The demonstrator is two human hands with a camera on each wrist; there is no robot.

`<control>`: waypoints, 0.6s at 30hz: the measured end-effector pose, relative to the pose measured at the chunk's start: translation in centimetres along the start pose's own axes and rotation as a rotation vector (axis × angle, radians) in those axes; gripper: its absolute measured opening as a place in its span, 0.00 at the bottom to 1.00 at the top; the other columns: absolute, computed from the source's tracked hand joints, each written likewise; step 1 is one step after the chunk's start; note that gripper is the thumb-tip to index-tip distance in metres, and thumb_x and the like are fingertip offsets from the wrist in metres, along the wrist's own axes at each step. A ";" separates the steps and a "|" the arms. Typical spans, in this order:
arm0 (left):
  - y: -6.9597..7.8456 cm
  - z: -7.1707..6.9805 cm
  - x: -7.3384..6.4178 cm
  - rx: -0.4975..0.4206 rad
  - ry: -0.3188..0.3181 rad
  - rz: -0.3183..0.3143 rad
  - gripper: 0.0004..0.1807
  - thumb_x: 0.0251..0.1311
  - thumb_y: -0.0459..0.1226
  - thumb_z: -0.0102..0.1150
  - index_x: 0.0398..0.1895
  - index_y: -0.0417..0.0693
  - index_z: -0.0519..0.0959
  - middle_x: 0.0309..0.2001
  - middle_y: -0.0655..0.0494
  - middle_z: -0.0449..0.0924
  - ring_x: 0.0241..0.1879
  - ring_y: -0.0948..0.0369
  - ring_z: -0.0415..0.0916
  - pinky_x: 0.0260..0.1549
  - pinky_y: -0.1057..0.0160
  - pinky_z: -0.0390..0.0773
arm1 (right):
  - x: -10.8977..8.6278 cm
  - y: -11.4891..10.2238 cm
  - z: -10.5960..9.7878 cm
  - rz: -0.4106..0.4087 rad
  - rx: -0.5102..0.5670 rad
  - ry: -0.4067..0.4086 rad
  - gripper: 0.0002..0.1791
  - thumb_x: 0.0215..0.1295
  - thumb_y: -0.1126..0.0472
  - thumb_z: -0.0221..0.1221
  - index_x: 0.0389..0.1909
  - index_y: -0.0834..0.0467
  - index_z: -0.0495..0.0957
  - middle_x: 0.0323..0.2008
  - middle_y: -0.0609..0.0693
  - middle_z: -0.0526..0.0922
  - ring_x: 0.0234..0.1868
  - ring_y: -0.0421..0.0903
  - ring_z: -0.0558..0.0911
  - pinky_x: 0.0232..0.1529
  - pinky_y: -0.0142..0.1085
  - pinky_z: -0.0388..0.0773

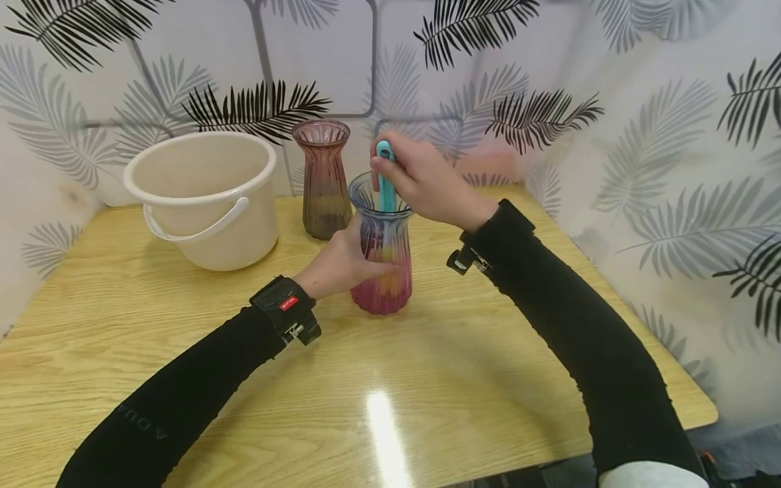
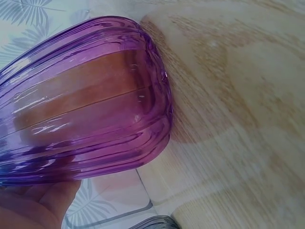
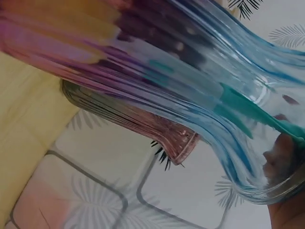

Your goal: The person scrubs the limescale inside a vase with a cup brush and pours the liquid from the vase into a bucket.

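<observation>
A ribbed glass vase [image 1: 383, 271], blue at the flared top and pink-purple toward the base, stands near the table's middle. My left hand [image 1: 338, 264] grips its side, with the thumb across the front. From above, my right hand [image 1: 430, 177] holds the teal handle [image 1: 386, 177] of a bottle brush, fingers right at the vase's rim. The lower part of the brush is inside the vase; its orange-yellow head [image 2: 86, 90] shows through the purple glass in the left wrist view. Teal plastic [image 3: 243, 109] runs down the neck in the right wrist view.
A second ribbed vase [image 1: 323, 176], pinkish above and greyish below, stands just behind and left. Farther left is a cream bucket [image 1: 226, 230] with its white handle hanging in front. Leaf-patterned covering [image 1: 427, 68] rises behind the wooden table [image 1: 293, 407].
</observation>
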State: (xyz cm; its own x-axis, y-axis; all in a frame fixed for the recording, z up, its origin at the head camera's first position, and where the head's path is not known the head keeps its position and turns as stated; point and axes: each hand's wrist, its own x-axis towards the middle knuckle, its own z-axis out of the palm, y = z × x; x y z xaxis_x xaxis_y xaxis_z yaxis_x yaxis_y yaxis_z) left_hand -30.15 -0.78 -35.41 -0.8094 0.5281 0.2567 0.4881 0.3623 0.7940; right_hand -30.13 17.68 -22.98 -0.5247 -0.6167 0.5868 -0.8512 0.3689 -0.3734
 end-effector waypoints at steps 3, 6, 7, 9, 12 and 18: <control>0.1 0.0 0.2 0.003 -0.001 -0.001 0.60 0.50 0.52 0.77 0.78 0.60 0.44 0.59 0.56 0.77 0.56 0.61 0.78 0.57 0.58 0.77 | 0.3 -0.2 -0.5 0.075 0.034 -0.051 0.13 0.81 0.59 0.45 0.37 0.61 0.72 0.28 0.49 0.80 0.23 0.46 0.70 0.28 0.35 0.67; 0.1 0.0 0.2 0.021 -0.007 -0.007 0.60 0.50 0.53 0.77 0.78 0.58 0.44 0.59 0.56 0.77 0.56 0.61 0.78 0.57 0.57 0.77 | 0.2 -0.6 -0.9 0.173 0.109 -0.060 0.14 0.82 0.59 0.45 0.37 0.63 0.72 0.29 0.54 0.82 0.22 0.49 0.72 0.27 0.35 0.70; 0.1 0.0 0.2 0.025 -0.008 -0.007 0.60 0.50 0.53 0.77 0.78 0.57 0.44 0.59 0.55 0.77 0.56 0.61 0.78 0.57 0.57 0.77 | 0.1 -0.7 -1.0 0.202 0.131 -0.051 0.14 0.82 0.59 0.45 0.38 0.64 0.72 0.29 0.55 0.82 0.22 0.50 0.72 0.26 0.36 0.71; 0.1 0.0 0.2 0.043 -0.007 -0.011 0.61 0.50 0.54 0.77 0.78 0.56 0.44 0.59 0.55 0.77 0.55 0.60 0.79 0.56 0.57 0.78 | -0.2 -0.6 -1.0 0.241 0.166 -0.023 0.14 0.82 0.58 0.45 0.39 0.64 0.72 0.31 0.57 0.83 0.23 0.51 0.74 0.27 0.37 0.74; 0.1 -0.1 0.1 0.060 0.002 -0.018 0.63 0.49 0.56 0.77 0.79 0.56 0.43 0.59 0.53 0.78 0.53 0.60 0.80 0.54 0.57 0.79 | -0.6 -0.4 -0.7 0.266 0.199 0.042 0.14 0.81 0.57 0.46 0.41 0.64 0.73 0.31 0.57 0.84 0.23 0.52 0.75 0.28 0.38 0.75; 0.1 -0.1 -0.1 0.042 0.006 -0.022 0.62 0.49 0.55 0.77 0.78 0.57 0.43 0.59 0.52 0.77 0.53 0.60 0.80 0.52 0.57 0.79 | -1.0 0.1 0.4 0.226 0.220 0.141 0.12 0.81 0.59 0.46 0.42 0.64 0.72 0.31 0.57 0.84 0.23 0.55 0.74 0.27 0.39 0.75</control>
State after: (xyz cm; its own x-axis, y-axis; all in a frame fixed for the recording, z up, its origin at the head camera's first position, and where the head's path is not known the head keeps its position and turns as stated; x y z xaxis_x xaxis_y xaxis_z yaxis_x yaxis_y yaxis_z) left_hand -30.00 -0.89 -35.27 -0.8219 0.5151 0.2431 0.4837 0.4058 0.7755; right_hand -29.70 18.13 -23.90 -0.7094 -0.4290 0.5592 -0.6979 0.3167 -0.6424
